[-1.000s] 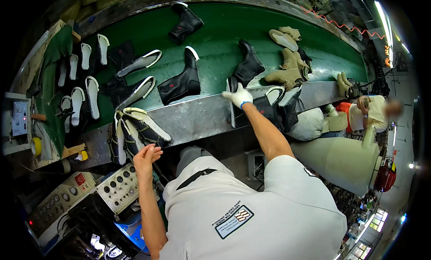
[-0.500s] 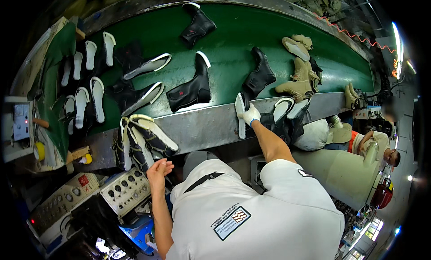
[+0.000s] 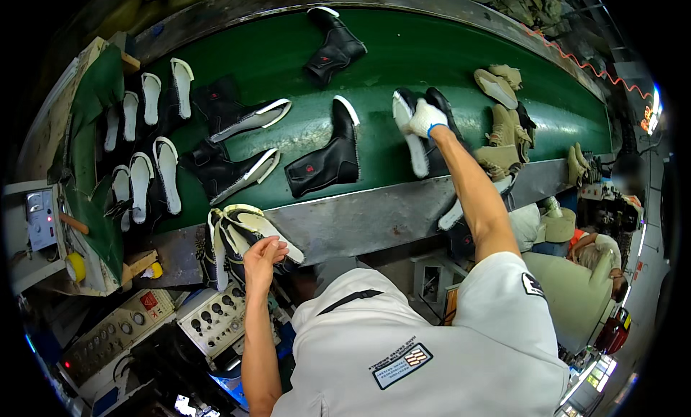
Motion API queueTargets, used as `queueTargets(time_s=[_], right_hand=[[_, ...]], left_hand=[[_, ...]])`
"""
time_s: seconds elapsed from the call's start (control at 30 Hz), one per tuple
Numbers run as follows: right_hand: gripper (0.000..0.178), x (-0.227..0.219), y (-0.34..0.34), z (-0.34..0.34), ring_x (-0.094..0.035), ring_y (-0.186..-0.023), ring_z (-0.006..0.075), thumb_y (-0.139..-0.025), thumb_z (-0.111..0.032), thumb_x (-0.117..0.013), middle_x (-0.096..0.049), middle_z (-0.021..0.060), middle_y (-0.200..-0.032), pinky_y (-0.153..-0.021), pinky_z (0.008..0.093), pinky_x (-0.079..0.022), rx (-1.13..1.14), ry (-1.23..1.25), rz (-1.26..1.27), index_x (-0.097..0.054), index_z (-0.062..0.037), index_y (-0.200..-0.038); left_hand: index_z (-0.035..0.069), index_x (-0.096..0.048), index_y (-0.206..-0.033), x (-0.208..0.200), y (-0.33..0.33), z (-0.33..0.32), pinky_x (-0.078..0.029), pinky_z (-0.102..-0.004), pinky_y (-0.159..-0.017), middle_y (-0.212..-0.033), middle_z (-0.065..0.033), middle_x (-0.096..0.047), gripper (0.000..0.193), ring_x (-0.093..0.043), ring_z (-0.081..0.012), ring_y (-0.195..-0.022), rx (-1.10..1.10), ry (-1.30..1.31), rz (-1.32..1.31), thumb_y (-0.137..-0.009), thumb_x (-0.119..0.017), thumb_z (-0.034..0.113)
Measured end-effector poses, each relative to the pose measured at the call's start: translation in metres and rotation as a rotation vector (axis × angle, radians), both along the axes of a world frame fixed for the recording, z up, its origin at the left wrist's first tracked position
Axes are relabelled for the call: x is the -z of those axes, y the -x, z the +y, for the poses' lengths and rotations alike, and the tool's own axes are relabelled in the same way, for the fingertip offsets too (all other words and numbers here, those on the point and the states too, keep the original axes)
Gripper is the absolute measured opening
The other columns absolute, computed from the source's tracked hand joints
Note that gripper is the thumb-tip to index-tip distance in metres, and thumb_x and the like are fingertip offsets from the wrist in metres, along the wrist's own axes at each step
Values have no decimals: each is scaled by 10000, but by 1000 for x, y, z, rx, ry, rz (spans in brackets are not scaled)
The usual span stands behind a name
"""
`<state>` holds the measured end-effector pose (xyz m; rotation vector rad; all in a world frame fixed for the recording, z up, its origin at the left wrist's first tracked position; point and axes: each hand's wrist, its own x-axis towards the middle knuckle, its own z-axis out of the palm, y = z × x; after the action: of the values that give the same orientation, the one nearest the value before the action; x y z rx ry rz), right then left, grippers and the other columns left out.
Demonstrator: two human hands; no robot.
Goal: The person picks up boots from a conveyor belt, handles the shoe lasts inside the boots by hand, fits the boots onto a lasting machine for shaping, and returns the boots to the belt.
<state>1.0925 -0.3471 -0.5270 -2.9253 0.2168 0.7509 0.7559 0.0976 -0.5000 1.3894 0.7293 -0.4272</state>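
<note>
My right hand (image 3: 427,119), in a white knit glove, grips a black boot (image 3: 412,135) with a pale sole over the green belt. Part of the boot is hidden under the glove, and another black boot (image 3: 440,104) lies right beside it. My left hand (image 3: 264,258) is bare, its fingers loosely bent and holding nothing. It hovers by a bunch of dark shoes with cream-edged soles (image 3: 248,226) at the metal ledge. Farther left of my right hand, a black boot with a white toe edge (image 3: 327,158) lies on the belt.
The green conveyor belt (image 3: 389,57) is bordered by a metal ledge (image 3: 345,219). Several pale-soled black boots (image 3: 167,173) lie at its left, tan shoes (image 3: 500,125) at its right. A control panel (image 3: 212,317) stands at lower left. Another person (image 3: 601,251) is at far right.
My right hand has carried the boot from the metal ledge up onto the green belt, beside the other boot. My left hand has shifted slightly and its fingers have curled a little.
</note>
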Motion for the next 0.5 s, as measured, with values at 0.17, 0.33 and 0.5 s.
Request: queueTargets(time_s=[0.17,0.33,0.5], right_hand=[[1108,50,0,80,-633,-1217,413,-670,-670,-852,-639,291,-1305,-1028,468,-516,18,-192,-317,-479,59,-1418],[613,198,61,145,-708,-997,256,-760,-186,-913,-732,160,-1170,-905,380,-568,650,-1038,80,-675,49,-1273],[497,144,68,162,-726,-878,258,-742,-75,-894,-753,141,-1058,-831,393,-595,680,-1165,50,-713,44,-1189]], left_hand=[[-57,-683,-1202,20,15,6,-583,-290,-783,-1017,-143,-766,291,-754,-208,-870,-46,-17,31,-1045,-617,179],[-63,-684,-1214,28,58,0,-603,-299,-777,-1025,-170,-765,282,-761,-231,-881,-110,11,107,-1037,-624,148],[-60,-679,-1231,25,91,6,-597,-290,-775,-1035,-169,-764,297,-760,-223,-884,-280,21,126,-1035,-638,160]])
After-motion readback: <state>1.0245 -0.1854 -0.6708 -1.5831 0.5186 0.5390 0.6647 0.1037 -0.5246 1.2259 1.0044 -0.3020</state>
